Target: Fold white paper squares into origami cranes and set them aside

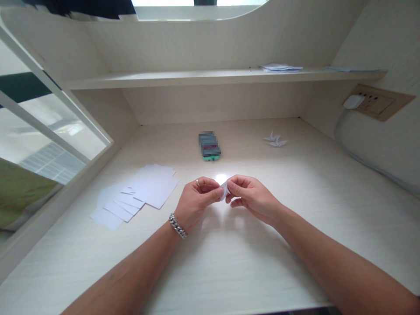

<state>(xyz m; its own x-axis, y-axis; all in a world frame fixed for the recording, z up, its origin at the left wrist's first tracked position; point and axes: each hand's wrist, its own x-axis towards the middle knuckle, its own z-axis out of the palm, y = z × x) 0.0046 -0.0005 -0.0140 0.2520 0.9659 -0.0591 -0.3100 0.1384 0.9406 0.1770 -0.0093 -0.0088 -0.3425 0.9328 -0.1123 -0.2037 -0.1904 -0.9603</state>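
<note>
Just above the middle of the pale desk, both my hands pinch a small folded white paper piece. My left hand wears a ring and a metal chain bracelet, and its fingertips are closed on the paper's left side. Fingers of my right hand are closed on its right side. Most of the paper is hidden between my fingers.
A spread of white paper slips lies to the left. A phone lies further back at centre, with small folded paper pieces at the back right. A shelf holds papers. A plug and cable run along the right wall.
</note>
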